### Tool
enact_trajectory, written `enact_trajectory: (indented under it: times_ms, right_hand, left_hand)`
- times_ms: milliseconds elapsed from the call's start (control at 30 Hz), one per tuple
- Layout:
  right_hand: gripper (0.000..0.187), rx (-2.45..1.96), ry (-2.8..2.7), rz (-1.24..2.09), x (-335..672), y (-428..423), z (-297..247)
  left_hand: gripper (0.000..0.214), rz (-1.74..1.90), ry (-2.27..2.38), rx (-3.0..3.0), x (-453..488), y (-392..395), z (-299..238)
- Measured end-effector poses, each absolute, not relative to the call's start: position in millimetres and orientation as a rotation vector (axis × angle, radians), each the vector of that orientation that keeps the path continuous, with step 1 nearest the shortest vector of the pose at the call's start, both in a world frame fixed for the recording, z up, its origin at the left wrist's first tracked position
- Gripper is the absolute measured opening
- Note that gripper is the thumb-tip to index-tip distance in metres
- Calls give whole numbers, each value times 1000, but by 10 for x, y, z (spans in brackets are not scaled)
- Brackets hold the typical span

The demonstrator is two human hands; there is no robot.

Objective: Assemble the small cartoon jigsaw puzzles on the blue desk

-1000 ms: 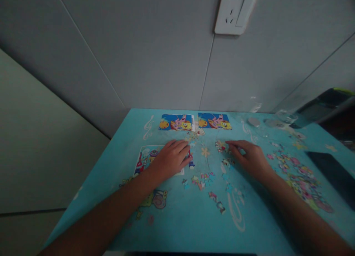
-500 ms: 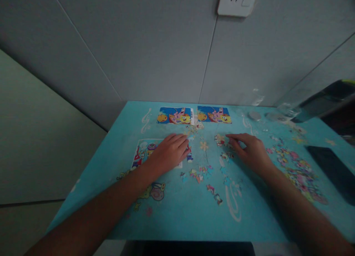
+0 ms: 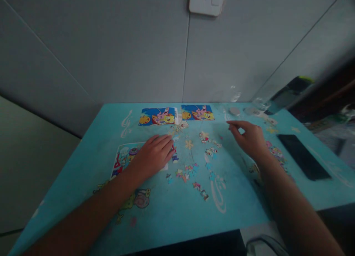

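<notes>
My left hand (image 3: 154, 155) lies flat, fingers together, on the right edge of a partly built cartoon jigsaw (image 3: 124, 158) on the turquoise table (image 3: 172, 211). My right hand (image 3: 249, 137) hovers just above the table further right, fingers curled in a loose pinch; what they hold, if anything, is too small to see. Between the hands lie several loose puzzle pieces (image 3: 194, 171). More pieces (image 3: 273, 152) lie heaped under and beyond my right wrist.
Two cartoon picture cards (image 3: 158, 116) (image 3: 197, 113) lie side by side at the table's back edge. A black phone (image 3: 302, 156) lies at the right. A clear plastic bag (image 3: 257, 106) and a dark box (image 3: 288, 89) stand at the back right. A wall socket (image 3: 206, 0) is above.
My right hand has lifted off the loose pieces and drawn to the right. The view has swung right. My left hand has stayed on the jigsaw.
</notes>
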State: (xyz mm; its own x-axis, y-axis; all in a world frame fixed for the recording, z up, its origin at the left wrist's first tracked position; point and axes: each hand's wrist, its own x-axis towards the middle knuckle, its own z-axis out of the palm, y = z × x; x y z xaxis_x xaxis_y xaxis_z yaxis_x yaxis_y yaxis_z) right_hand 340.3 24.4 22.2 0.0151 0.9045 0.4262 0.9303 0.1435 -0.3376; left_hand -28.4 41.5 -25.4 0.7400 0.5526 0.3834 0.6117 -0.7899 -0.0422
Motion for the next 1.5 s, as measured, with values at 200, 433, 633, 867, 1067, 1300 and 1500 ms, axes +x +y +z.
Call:
enact_trajectory:
  times_ms: [200,433,633,867,1067,1300,1500]
  right_hand:
    - [34,-1923,-1807,50,3734,309,132]
    - [32,-1897,-1956,170,3484,258,115]
    - [25,-1791,-2068,390,3310,210,129]
    - [24,-1775,-2077,374,3315,199,121]
    - [20,-1785,-2101,417,3286,170,165]
    - [21,-1823,-2107,440,3356,140,249]
    - [19,-1842,-2121,625,3348,137,221]
  left_hand:
    - [33,-573,-931,-2772,-307,436,-313]
    - [35,-563,-929,-2783,-322,442,-326]
    - [33,-572,-917,-2781,-339,452,-349]
    - [34,-579,-922,-2821,-345,454,-333]
    - [35,-588,-940,-2839,-347,448,-321]
    - [36,-567,-966,-2834,-348,437,-321]
    - [35,-581,-985,-2841,-325,421,-271]
